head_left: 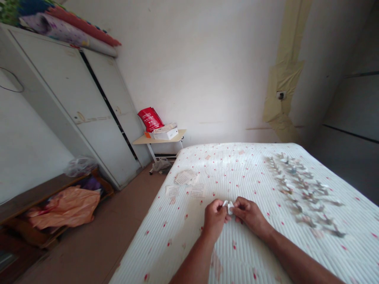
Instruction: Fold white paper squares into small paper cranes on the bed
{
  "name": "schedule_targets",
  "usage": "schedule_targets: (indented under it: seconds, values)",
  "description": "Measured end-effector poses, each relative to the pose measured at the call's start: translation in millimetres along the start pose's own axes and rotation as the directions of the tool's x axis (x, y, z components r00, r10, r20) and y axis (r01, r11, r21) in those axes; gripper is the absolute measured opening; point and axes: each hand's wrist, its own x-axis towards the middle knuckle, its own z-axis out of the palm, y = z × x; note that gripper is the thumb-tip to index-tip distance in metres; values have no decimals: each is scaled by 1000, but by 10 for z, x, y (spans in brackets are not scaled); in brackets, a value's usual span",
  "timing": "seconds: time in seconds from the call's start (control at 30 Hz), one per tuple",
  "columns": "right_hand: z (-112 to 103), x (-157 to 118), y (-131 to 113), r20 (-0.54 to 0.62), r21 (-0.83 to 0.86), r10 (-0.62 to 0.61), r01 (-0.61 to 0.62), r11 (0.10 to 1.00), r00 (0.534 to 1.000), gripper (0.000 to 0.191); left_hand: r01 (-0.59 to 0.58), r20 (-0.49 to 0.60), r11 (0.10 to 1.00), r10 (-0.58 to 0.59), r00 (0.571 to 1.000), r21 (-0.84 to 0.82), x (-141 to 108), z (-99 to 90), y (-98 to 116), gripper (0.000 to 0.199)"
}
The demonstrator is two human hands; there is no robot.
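Note:
A small folded piece of white paper (229, 206) is held just above the bed, between my two hands. My left hand (215, 217) pinches its left side with closed fingers. On the other side, my right hand (248, 212) grips the right edge between thumb and fingers. Beyond my left hand, printed paper pieces (197, 191) lie flat on the bedspread, beside a loose pile of more paper (186, 177). Several small folded paper figures (308, 195) stand in rows on the right part of the bed; their details are blurred.
The white bedspread (189, 236) has thin ridges and red spots. Behind the bed's left corner, a small table (140, 140) bears a red bag (150, 119) and a white box (166, 134). A grey cabinet (68, 90) and a low wooden bench (35, 189) stand at the left.

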Motion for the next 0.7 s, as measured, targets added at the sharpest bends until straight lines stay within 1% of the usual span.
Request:
schedule_targets:
  seconds: [0.1, 0.2, 0.3, 0.43, 0.6, 0.7]
  values:
    - [-17, -1, -5, 30, 23, 2, -3, 1000, 1000, 28, -12, -26, 1000, 11, 1000, -6, 21, 6, -35, 24]
    - [-32, -5, -20, 35, 34, -4, 3, 999, 999, 28, -30, 19, 999, 31, 999, -27, 17, 15, -36, 18]
    - [-32, -8, -37, 37, 42, -7, 6, 999, 999, 28, 1, 46, 999, 1, 999, -41, 0, 17, -7, 16]
    - [-16, -11, -48, 23, 26, 5, -5, 1000, 1000, 28, 29, 41, 999, -29, 999, -13, 1, 14, 11, 15]
    - [-6, -12, -42, 19, -6, 14, -14, 1000, 1000, 25, 18, 7, 999, -18, 1000, 27, 11, 20, 6, 11]
    - [-4, -11, -49, 18, -8, 10, -9, 1000, 1000, 23, 0, 4, 1000, 0, 1000, 31, 3, 29, 17, 10]
